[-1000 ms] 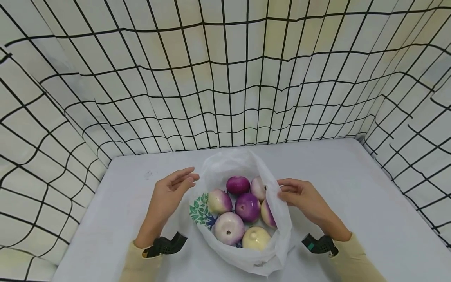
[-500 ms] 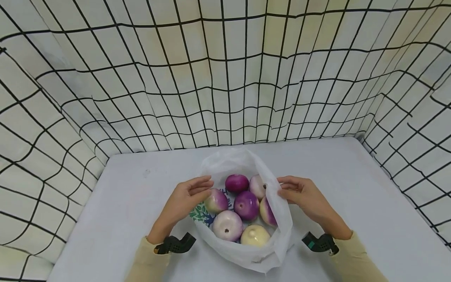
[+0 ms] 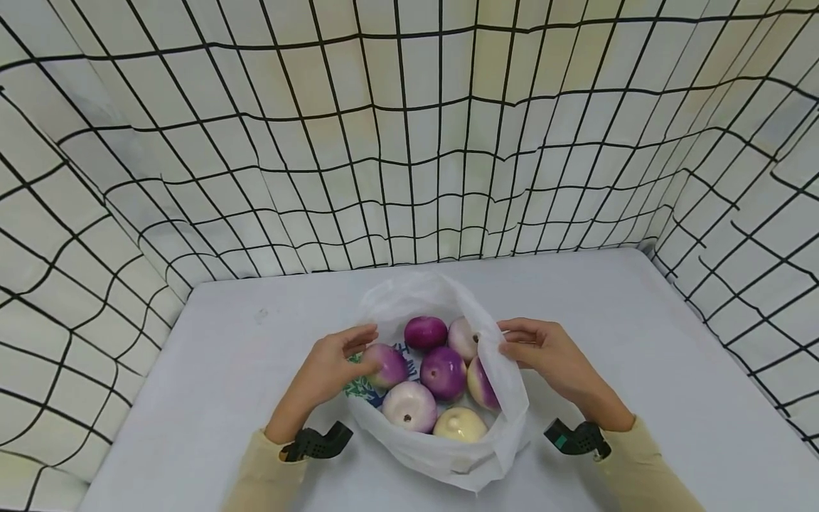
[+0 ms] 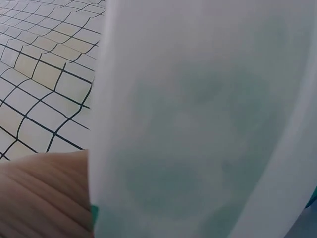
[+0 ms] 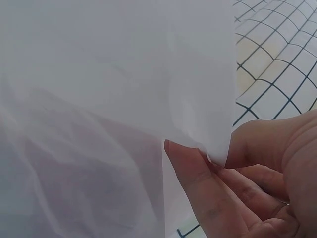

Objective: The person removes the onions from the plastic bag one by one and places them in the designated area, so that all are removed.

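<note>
A white plastic bag (image 3: 448,462) with a green leafy print lies wide at the mouth in the head view. Inside it sit several shiny onions: purple ones (image 3: 443,373), a whitish one (image 3: 409,407) and a pale yellow one (image 3: 459,424). My left hand (image 3: 329,363) reaches over the bag's left rim and grips the purple-and-white onion (image 3: 387,365) at the left, thumb against its side. My right hand (image 3: 550,355) pinches the bag's right rim between thumb and fingers, plainly seen in the right wrist view. Bag plastic (image 4: 198,119) hides the left fingers in the left wrist view.
The bag rests on a white-covered table (image 3: 256,341). A black grid net (image 3: 409,142) over pale cloth stands behind it and along both sides. Each wrist wears a small black camera (image 3: 320,441).
My left hand has moved right from beside the bag to the left onion, which has turned and shows more purple. The right hand keeps its place at the rim.
</note>
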{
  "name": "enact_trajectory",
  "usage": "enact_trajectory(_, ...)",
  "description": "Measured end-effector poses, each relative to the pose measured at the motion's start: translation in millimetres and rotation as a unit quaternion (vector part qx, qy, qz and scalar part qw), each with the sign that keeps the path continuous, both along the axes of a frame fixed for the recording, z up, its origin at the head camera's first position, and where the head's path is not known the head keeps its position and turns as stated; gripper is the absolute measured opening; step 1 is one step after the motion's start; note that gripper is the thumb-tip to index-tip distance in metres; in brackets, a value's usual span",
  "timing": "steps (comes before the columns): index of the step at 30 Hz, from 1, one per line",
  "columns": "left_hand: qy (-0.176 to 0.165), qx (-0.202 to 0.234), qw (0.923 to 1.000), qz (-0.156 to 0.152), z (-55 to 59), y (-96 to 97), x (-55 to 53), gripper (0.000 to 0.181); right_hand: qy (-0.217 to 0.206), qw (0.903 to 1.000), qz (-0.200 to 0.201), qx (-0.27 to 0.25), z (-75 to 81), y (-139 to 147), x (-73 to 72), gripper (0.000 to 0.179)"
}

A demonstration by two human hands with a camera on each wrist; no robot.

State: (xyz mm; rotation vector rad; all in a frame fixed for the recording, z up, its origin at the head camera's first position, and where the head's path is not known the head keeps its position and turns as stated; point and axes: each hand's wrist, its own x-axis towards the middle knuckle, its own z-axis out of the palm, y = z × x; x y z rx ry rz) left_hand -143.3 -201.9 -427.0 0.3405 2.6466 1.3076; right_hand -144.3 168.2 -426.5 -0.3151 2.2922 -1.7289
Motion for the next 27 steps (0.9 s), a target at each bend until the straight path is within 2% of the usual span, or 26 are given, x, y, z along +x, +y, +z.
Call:
enact_trajectory(11,0.009,-0.07,0.9963,-0.048,1.9,0.2,2.6,0.072,-0.015,0.9999,-0.003,-0.005,1.5,-1.9,-0.4,0.048)
enact_trajectory(19,0.006,-0.035,0.9975,-0.062,-1.2,-1.6,0.3,0.077,-0.007,0.9998,0.011,-0.016,0.8,-1.3,-0.2,0.048)
enact_trajectory(27,0.003,-0.037,0.9974,-0.061,-3.9,-0.3,-0.8,0.077,-0.015,0.9999,0.004,-0.005,-4.5,-1.1,-2.3,0.046)
